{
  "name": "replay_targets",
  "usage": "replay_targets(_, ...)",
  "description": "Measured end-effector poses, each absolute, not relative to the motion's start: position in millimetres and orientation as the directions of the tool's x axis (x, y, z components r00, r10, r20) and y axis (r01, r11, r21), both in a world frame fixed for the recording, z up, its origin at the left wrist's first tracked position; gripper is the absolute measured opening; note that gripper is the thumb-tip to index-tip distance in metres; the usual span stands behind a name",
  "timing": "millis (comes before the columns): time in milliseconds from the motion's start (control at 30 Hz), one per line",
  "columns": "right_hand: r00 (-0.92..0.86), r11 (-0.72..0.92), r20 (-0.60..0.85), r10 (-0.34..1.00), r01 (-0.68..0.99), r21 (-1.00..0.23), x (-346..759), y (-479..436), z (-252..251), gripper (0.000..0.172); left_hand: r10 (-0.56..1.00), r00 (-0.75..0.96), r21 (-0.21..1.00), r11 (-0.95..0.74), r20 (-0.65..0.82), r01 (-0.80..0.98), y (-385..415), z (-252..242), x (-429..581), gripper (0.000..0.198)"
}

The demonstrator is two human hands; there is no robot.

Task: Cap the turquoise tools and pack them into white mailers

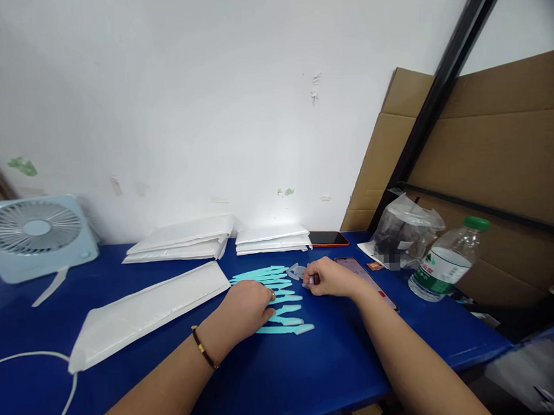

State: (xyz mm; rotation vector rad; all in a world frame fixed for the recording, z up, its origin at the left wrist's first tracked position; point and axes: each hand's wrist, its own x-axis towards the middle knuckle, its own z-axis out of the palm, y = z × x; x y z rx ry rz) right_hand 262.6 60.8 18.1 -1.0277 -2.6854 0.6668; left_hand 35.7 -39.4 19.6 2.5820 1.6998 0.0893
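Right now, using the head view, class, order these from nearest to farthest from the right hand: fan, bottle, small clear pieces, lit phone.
1. Small clear pieces: just left of the right hand.
2. Lit phone: close on the right.
3. Bottle: farther right.
4. Fan: far left.

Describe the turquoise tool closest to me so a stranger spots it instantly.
On the blue table, find the row of turquoise tools by the left hand. Take the one nearest the table's front edge; its tip reaches farther right than the others.
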Motion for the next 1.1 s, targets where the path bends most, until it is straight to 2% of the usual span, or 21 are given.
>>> replay_targets(133, -0.744, 0.638, 0.041, 0.667, 0.542, -0.547, 261.5, 61.3, 19.7, 0.02, 0.921, 0.39, 0.081, -0.39, 0.018, 0.917, -38.8, 19.0, 35.6, 0.028)
replay_targets(300, -0.755, 0.657, 0.016, 0.656, 0.56, -0.504, 261.3, 62.1, 19.6, 0.019, 0.918, 0.396, 0.065, -0.397, 0.021, 0.916, -38.5, 17.4, 34.8, 0.028)
replay_targets(433, -0.796, 0.685, 0.035, 0.605, 0.496, -0.534, 254.1, 61.8, 11.8, 0.015, 0.901, 0.431, 0.072, -0.433, 0.047, 0.898, -40.5, 17.8, 34.9, 0.029)
replay_targets(567, -0.788, 0.682, 0.094, 0.609, 0.459, -0.569, 243.8, 59.6, 2.3, 0.017, 0.873, 0.484, 0.114, -0.488, 0.064, 0.865, -44.7, 21.5, 35.7, 0.031)
replay_targets(733, -0.796, 0.685, 0.081, 0.6, 0.459, -0.565, 249.9, 60.0, 11.6, 0.015, 0.865, 0.502, 0.203, -0.495, 0.02, 0.845, -46.0, 23.7, 33.6, 0.038)
replay_targets(867, -0.686, 0.661, 0.174, 0.706, 0.55, -0.511, 285.5, 72.1, 29.6, 0.016, 0.862, 0.501, 0.27, -0.502, 0.078, 0.822, -40.3, 22.0, 29.8, 0.041)
replay_targets(1000, -0.683, 0.603, -0.008, 0.73, 0.65, -0.463, 315.9, 85.0, 32.5, 0.026, 0.891, 0.448, 0.237, -0.452, 0.071, 0.86, -35.8, 19.8, 26.2, 0.045)
replay_targets(1100, -0.705, 0.614, -0.059, 0.706, 0.652, -0.445, 315.4, 88.0, 25.9, 0.028, 0.905, 0.423, 0.212, -0.42, 0.03, 0.882, -34.6, 18.7, 24.4, 0.05)
